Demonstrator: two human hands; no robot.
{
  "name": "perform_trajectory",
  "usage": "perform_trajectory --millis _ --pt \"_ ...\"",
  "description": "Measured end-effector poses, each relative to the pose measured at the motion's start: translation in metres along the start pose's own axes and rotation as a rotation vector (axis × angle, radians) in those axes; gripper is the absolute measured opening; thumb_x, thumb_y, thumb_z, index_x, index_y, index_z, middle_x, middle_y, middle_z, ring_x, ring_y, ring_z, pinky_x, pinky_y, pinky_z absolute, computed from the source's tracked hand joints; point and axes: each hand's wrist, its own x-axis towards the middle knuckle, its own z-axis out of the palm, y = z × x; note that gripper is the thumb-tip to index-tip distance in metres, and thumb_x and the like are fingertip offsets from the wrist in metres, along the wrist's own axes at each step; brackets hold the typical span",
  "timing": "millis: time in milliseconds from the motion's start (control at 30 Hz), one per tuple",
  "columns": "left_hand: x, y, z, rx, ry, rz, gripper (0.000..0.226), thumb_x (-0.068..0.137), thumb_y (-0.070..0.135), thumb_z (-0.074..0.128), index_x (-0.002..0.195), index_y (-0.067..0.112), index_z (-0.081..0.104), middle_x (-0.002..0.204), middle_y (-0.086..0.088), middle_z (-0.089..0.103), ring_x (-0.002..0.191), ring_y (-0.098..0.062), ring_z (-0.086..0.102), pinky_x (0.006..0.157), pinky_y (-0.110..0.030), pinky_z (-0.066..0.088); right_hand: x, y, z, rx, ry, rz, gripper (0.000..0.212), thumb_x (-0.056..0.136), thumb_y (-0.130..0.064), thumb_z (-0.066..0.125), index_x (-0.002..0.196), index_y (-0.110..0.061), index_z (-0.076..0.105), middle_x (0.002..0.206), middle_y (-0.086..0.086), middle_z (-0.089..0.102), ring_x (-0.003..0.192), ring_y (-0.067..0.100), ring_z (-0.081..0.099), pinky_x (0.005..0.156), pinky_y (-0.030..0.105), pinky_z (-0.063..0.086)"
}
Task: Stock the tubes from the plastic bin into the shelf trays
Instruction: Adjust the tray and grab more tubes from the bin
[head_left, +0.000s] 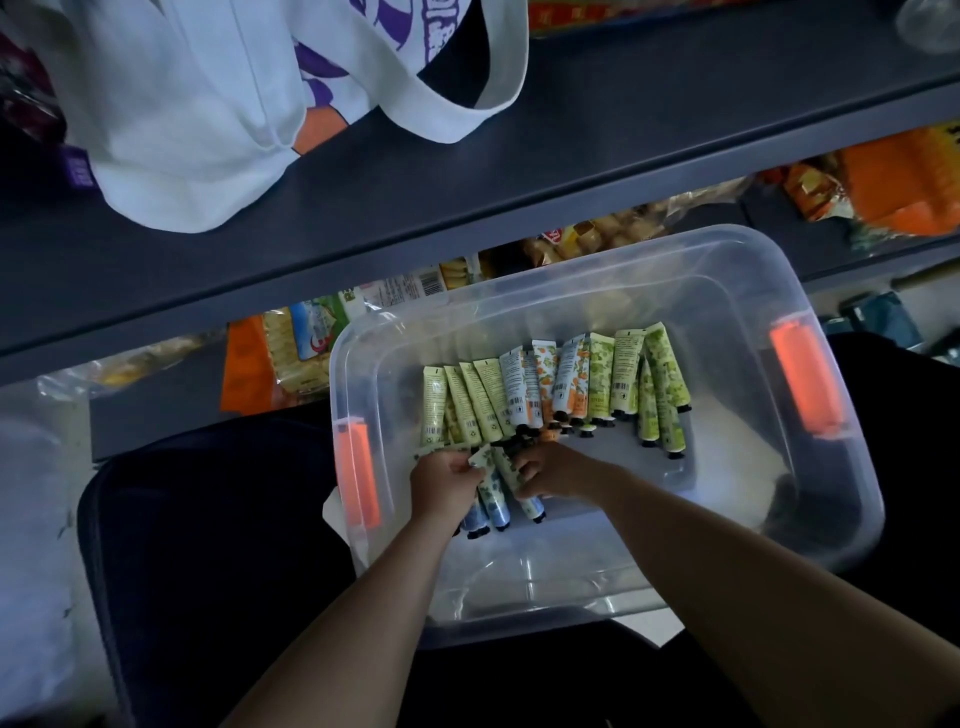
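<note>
Clear plastic bin (701, 291) with orange latches sits below the dark shelf (571, 156). A row of tubes (561, 384) lies across its floor, caps toward you: pale green at both ends, orange-print in the middle. Your left hand (441, 480) is curled round a bunch of blue-print tubes (493, 506) near the bin's left wall. Your right hand (558, 473) pinches the same bunch from the other side. A white tote bag (208, 114) rests on the shelf above.
</note>
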Motion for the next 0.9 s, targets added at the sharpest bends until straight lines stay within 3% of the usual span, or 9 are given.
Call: perform_trajectory --millis 167,300,367,433,500,600,667,733,900 --pt "0.000 -0.001 0.001 -0.054 -0.007 0.012 0.014 0.084 0.006 0.064 0.095 0.001 0.072 0.080 -0.004 0.066 0.081 -0.021 0.064 0.073 -0.025 0.046 -0.007 0.001 -0.008 0.106 -0.020 0.037 0.047 0.080 -0.005 0.071 0.124 -0.008 0.056 0.119 0.014 0.062 0.111 0.028 0.059 0.096 0.034 0.050" --pt "-0.001 0.004 0.000 -0.122 -0.066 0.008 0.021 0.087 0.006 0.061 0.105 -0.003 0.068 0.081 -0.004 0.066 0.076 -0.015 0.061 0.068 -0.024 0.047 -0.015 0.002 -0.017 0.204 -0.065 0.054 0.032 0.077 0.000 0.072 0.094 -0.023 0.059 0.119 0.013 0.061 0.114 0.029 0.058 0.099 0.042 0.049" --pt "0.001 0.006 0.001 -0.181 -0.075 -0.029 0.026 0.087 0.009 0.062 0.105 -0.009 0.064 0.095 -0.017 0.069 0.090 -0.026 0.064 0.084 -0.033 0.052 -0.025 0.003 -0.024 0.296 -0.109 0.042 0.034 0.078 0.005 0.068 0.098 -0.020 0.057 0.116 0.011 0.061 0.112 0.028 0.058 0.101 0.043 0.046" --pt "0.000 0.008 0.001 -0.309 -0.096 -0.084 0.011 0.087 0.008 0.062 0.094 0.000 0.066 0.097 -0.017 0.067 0.095 -0.029 0.063 0.092 -0.036 0.049 -0.035 0.003 -0.033 0.365 -0.145 0.022 0.035 0.080 0.007 0.065 0.104 -0.017 0.056 0.107 0.005 0.062 0.108 0.025 0.057 0.103 0.041 0.044" --pt "-0.001 0.012 0.002 -0.459 -0.133 -0.142 0.012 0.090 0.003 0.058 0.080 0.011 0.060 0.081 -0.008 0.064 0.079 -0.024 0.062 0.077 -0.027 0.053 -0.047 0.004 -0.042 0.403 -0.146 0.006 0.033 0.081 0.003 0.066 0.106 -0.016 0.055 0.100 0.001 0.059 0.097 0.020 0.055 0.094 0.035 0.045" --pt "-0.006 0.021 0.005 -0.680 -0.211 -0.221 0.009 0.092 0.001 0.052 0.091 -0.001 0.061 0.075 -0.012 0.067 0.067 -0.020 0.065 0.063 -0.026 0.057 -0.061 0.006 -0.053 0.538 -0.080 -0.029 0.025 0.081 -0.001 0.067 0.100 -0.011 0.054 0.101 0.009 0.056 0.089 0.018 0.054 0.080 0.029 0.044" --pt "-0.009 0.028 0.009 -0.778 -0.223 -0.281 0.014 0.093 0.004 0.049 0.085 0.002 0.061 0.062 -0.007 0.068 0.054 -0.014 0.066 0.052 -0.023 0.055 -0.069 0.006 -0.059 0.680 -0.024 -0.068 0.029 0.084 0.005 0.062 0.108 -0.007 0.050 0.102 0.012 0.058 0.089 0.019 0.058 0.076 0.027 0.046" --pt "-0.015 0.038 0.011 -0.858 -0.236 -0.321 0.018 0.094 0.008 0.048 0.080 0.007 0.059 0.048 0.000 0.064 0.041 -0.009 0.060 0.040 -0.017 0.048 -0.077 0.005 -0.063 0.786 0.037 -0.104 0.038 0.086 0.008 0.057 0.118 -0.005 0.041 0.089 0.012 0.060 0.077 0.019 0.059 0.068 0.028 0.046" --pt "-0.032 0.061 0.013 -0.993 -0.320 -0.302 0.022 0.097 0.015 0.043 0.083 0.005 0.057 0.044 -0.002 0.059 0.036 -0.013 0.056 0.040 -0.018 0.046 -0.092 -0.003 -0.066 0.856 0.112 -0.170 0.032 0.087 0.004 0.057 0.113 -0.010 0.044 0.086 0.013 0.057 0.069 0.019 0.055 0.064 0.029 0.045"
